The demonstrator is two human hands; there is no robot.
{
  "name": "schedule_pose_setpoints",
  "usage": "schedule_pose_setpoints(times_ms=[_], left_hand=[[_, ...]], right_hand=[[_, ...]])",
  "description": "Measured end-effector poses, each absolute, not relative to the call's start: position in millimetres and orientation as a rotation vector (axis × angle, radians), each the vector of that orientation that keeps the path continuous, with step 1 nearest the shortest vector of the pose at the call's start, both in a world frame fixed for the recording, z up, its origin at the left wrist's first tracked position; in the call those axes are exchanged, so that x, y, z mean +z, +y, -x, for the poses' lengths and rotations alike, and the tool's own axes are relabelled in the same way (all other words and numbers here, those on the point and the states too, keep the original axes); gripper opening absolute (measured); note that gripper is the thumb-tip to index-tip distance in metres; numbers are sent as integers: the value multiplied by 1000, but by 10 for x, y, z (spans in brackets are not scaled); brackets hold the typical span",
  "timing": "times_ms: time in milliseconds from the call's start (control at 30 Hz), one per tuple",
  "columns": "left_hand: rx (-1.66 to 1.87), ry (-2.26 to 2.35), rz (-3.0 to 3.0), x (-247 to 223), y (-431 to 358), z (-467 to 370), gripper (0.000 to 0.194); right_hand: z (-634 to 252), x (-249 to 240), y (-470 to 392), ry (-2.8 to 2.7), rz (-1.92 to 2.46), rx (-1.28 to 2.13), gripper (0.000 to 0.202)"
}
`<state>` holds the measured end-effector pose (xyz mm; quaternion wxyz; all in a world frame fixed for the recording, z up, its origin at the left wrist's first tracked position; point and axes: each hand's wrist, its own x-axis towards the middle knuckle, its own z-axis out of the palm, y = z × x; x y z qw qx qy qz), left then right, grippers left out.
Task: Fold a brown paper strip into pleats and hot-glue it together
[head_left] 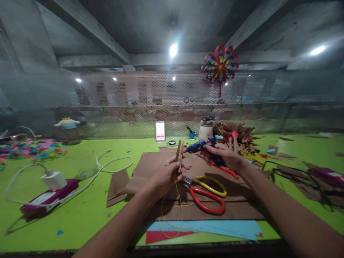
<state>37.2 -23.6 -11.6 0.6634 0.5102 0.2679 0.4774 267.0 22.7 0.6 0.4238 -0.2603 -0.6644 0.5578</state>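
Upright in my left hand (170,172) is a narrow folded strip of brown paper (179,152), with dots along one edge. A thin yellow string (182,211) hangs from it in a loop. My right hand (221,154) is wrapped round a blue glue gun (200,145), its nozzle pointing left at the strip's edge. Whether the nozzle touches the strip, I cannot tell. Below my hands, scissors with one red and one yellow handle (209,193) lie on brown paper sheets (153,168). Another red handle (228,172) shows under my right hand.
Blue and red paper strips (215,227) lie at the front edge. A purple power strip (51,197) with a white charger and cable sits left, near coloured paper scraps (40,148). Behind stand a phone (160,131), a white jar (205,129) and brown paper bundles (236,134).
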Motion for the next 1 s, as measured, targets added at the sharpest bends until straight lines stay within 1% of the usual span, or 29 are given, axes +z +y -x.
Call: schedule_pose_setpoints(times_ms=[167, 333, 633, 1000], left_hand=[[1070, 576, -1169, -119, -243, -369, 21], [1070, 528, -1186, -122, -248, -374, 29], [1045, 523, -1197, -99, -288, -390, 29], [1063, 543, -1183, -79, -284, -387, 31]], right_hand=[[-2665, 14, 223, -1615, 646, 1361, 28], [-2683, 10, 248, -1553, 654, 1368, 29], [-2694, 5, 278, -1433, 622, 1365, 26], [-2664, 24, 244, -1425, 637, 1370, 22]])
